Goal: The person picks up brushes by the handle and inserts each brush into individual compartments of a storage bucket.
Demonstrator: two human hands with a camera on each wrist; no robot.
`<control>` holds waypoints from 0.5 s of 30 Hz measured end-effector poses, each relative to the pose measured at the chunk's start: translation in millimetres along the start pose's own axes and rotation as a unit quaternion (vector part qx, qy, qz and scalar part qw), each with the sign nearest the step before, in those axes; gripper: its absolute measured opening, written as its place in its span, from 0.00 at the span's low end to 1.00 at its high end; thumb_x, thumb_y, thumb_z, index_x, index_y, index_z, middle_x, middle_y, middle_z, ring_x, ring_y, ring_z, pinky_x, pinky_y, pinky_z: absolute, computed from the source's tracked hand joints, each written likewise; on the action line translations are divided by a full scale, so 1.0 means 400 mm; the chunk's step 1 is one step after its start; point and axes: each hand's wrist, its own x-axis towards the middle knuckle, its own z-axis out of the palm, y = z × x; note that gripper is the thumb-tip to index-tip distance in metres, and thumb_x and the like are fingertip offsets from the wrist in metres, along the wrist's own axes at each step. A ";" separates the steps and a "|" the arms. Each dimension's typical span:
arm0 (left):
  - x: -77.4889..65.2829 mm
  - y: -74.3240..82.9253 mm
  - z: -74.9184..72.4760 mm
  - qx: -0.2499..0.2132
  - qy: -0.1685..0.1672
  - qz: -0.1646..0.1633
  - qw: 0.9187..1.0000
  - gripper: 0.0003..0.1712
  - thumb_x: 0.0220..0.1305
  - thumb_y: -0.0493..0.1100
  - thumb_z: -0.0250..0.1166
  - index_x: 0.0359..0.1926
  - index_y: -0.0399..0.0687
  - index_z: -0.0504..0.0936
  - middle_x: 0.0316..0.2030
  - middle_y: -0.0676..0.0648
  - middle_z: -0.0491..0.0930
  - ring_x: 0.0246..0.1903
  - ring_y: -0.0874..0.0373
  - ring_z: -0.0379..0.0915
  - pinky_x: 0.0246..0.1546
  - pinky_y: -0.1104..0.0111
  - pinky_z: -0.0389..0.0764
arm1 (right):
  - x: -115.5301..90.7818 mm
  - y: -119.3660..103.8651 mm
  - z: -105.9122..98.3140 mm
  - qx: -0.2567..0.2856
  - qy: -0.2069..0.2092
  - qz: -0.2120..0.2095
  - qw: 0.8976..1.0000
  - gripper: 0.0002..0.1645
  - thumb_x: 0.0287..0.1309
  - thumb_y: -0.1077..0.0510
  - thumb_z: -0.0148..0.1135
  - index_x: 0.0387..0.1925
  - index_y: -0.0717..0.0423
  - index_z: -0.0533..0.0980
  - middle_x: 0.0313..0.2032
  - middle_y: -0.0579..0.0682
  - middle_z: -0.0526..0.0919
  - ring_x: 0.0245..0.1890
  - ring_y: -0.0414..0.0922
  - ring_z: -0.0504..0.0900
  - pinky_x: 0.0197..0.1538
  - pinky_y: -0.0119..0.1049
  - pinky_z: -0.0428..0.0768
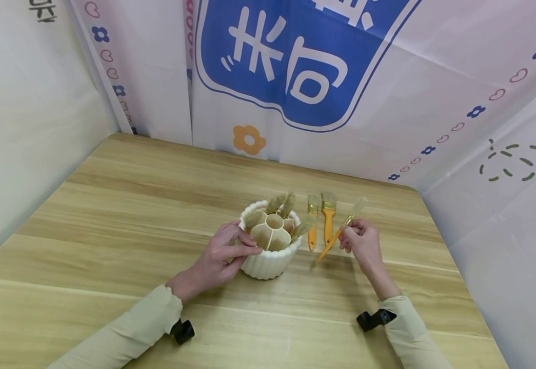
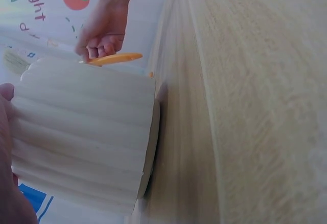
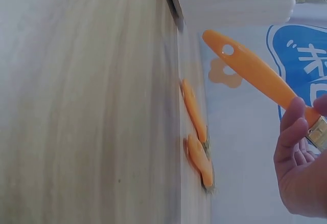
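A white ribbed round holder (image 1: 264, 265) with a divided beige insert (image 1: 274, 221) stands upright on the table. Several brushes rise from its outer compartments, their pale bristles (image 1: 288, 205) upward. My left hand (image 1: 221, 253) grips the holder's near left rim, fingertips over the edge. To the right of the holder, my right hand (image 1: 364, 243) pinches a paintbrush near its metal collar, above the table. This paintbrush (image 3: 253, 73) has an orange handle with a hole at its end; the handle end points toward the holder, bristles away.
Two more orange-handled paintbrushes, a narrower one (image 1: 312, 238) and a wider one (image 1: 329, 225), lie side by side right of the holder, bristles toward the back. Printed fabric walls (image 1: 157, 102) enclose the wooden table (image 1: 124, 205) at the back and sides.
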 end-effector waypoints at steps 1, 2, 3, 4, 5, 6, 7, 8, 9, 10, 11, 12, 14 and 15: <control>0.000 0.000 0.000 -0.001 0.001 0.000 1.000 0.17 0.69 0.39 0.51 0.31 0.42 0.86 0.31 0.45 0.77 0.36 0.53 0.74 0.67 0.60 0.64 | -0.002 -0.001 0.001 0.000 0.000 0.000 1.000 0.09 0.59 0.65 0.51 0.39 0.68 0.67 0.15 0.39 0.77 0.13 0.35 0.75 0.16 0.24 0.71; 0.000 -0.001 0.000 -0.002 0.001 0.000 1.000 0.17 0.69 0.39 0.51 0.31 0.42 0.86 0.31 0.45 0.77 0.36 0.53 0.74 0.67 0.60 0.64 | -0.003 -0.002 0.002 0.000 -0.001 0.001 1.000 0.10 0.59 0.65 0.51 0.40 0.68 0.67 0.15 0.39 0.77 0.13 0.35 0.75 0.16 0.24 0.72; 0.000 -0.001 0.000 -0.002 0.002 0.001 1.000 0.17 0.69 0.39 0.51 0.31 0.42 0.86 0.31 0.45 0.77 0.36 0.53 0.74 0.67 0.60 0.64 | -0.004 -0.003 0.003 0.000 -0.001 0.001 1.000 0.09 0.59 0.65 0.51 0.39 0.68 0.67 0.15 0.39 0.77 0.13 0.35 0.75 0.16 0.24 0.72; 0.000 -0.001 0.000 -0.003 0.003 0.002 1.000 0.17 0.69 0.39 0.51 0.31 0.42 0.86 0.30 0.44 0.77 0.36 0.53 0.74 0.67 0.61 0.64 | -0.006 -0.004 0.004 0.002 -0.001 0.002 1.000 0.09 0.59 0.65 0.51 0.39 0.68 0.67 0.15 0.39 0.77 0.13 0.35 0.75 0.16 0.24 0.72; 0.000 -0.001 0.000 -0.003 0.003 0.003 1.000 0.17 0.69 0.39 0.51 0.31 0.42 0.86 0.30 0.44 0.77 0.36 0.53 0.74 0.67 0.60 0.64 | -0.007 -0.006 0.005 0.004 -0.001 0.002 1.000 0.09 0.59 0.65 0.51 0.39 0.68 0.67 0.15 0.39 0.77 0.13 0.35 0.75 0.16 0.24 0.72; 0.000 -0.001 0.000 -0.003 0.003 0.004 1.000 0.17 0.69 0.39 0.51 0.31 0.42 0.86 0.30 0.44 0.77 0.36 0.53 0.74 0.67 0.60 0.64 | -0.009 -0.007 0.006 0.006 -0.001 0.003 1.000 0.08 0.59 0.65 0.51 0.39 0.67 0.67 0.15 0.39 0.77 0.13 0.35 0.75 0.16 0.24 0.72; 0.000 -0.001 0.000 -0.003 0.003 0.004 1.000 0.17 0.69 0.39 0.51 0.31 0.42 0.86 0.30 0.44 0.77 0.36 0.53 0.74 0.67 0.60 0.64 | -0.010 -0.008 0.007 0.007 -0.001 0.004 1.000 0.08 0.59 0.65 0.51 0.39 0.67 0.67 0.15 0.39 0.77 0.13 0.35 0.75 0.16 0.24 0.72; 0.000 -0.001 0.000 -0.003 0.003 0.004 1.000 0.17 0.69 0.39 0.51 0.31 0.42 0.86 0.30 0.44 0.77 0.36 0.53 0.74 0.67 0.60 0.64 | -0.012 -0.009 0.009 0.009 -0.001 0.003 1.000 0.07 0.58 0.66 0.51 0.38 0.67 0.67 0.15 0.39 0.77 0.13 0.35 0.75 0.16 0.24 0.72; 0.001 -0.001 0.000 -0.002 0.004 0.004 1.000 0.17 0.69 0.39 0.51 0.31 0.42 0.86 0.30 0.45 0.78 0.36 0.53 0.74 0.67 0.60 0.64 | -0.013 -0.010 0.010 0.012 -0.001 0.003 1.000 0.07 0.58 0.66 0.51 0.38 0.66 0.67 0.15 0.39 0.78 0.13 0.35 0.75 0.16 0.24 0.72; 0.001 -0.001 0.000 -0.001 0.004 0.005 1.000 0.17 0.69 0.40 0.52 0.31 0.42 0.86 0.30 0.45 0.78 0.36 0.53 0.74 0.67 0.60 0.64 | -0.015 -0.011 0.012 0.015 -0.002 0.002 1.000 0.07 0.58 0.66 0.51 0.38 0.66 0.67 0.15 0.39 0.78 0.13 0.35 0.75 0.16 0.24 0.72; 0.001 -0.001 0.000 -0.001 0.004 0.004 1.000 0.17 0.69 0.40 0.52 0.31 0.43 0.86 0.30 0.45 0.78 0.36 0.54 0.74 0.67 0.60 0.63 | -0.017 -0.013 0.013 0.017 -0.002 0.001 1.000 0.06 0.58 0.66 0.50 0.37 0.66 0.66 0.15 0.39 0.77 0.13 0.35 0.75 0.16 0.23 0.72; 0.001 -0.001 0.001 -0.001 0.004 0.003 1.000 0.17 0.69 0.40 0.51 0.31 0.43 0.86 0.30 0.45 0.78 0.36 0.53 0.74 0.67 0.60 0.63 | -0.018 -0.014 0.015 0.018 -0.003 0.000 1.000 0.06 0.58 0.67 0.50 0.37 0.66 0.66 0.15 0.39 0.77 0.13 0.35 0.75 0.16 0.23 0.72; 0.001 0.000 0.001 0.000 0.004 0.003 1.000 0.17 0.69 0.40 0.51 0.31 0.43 0.86 0.30 0.45 0.77 0.36 0.53 0.74 0.67 0.60 0.63 | -0.022 -0.019 0.018 0.022 -0.005 -0.003 1.000 0.06 0.58 0.67 0.50 0.37 0.67 0.66 0.15 0.39 0.77 0.13 0.36 0.75 0.16 0.24 0.71; 0.001 0.000 0.001 0.000 0.004 0.003 1.000 0.17 0.69 0.40 0.51 0.31 0.43 0.86 0.30 0.45 0.77 0.36 0.53 0.74 0.67 0.60 0.64 | -0.024 -0.021 0.019 0.024 -0.005 -0.004 1.000 0.05 0.58 0.67 0.50 0.36 0.67 0.66 0.15 0.39 0.77 0.13 0.36 0.75 0.16 0.24 0.71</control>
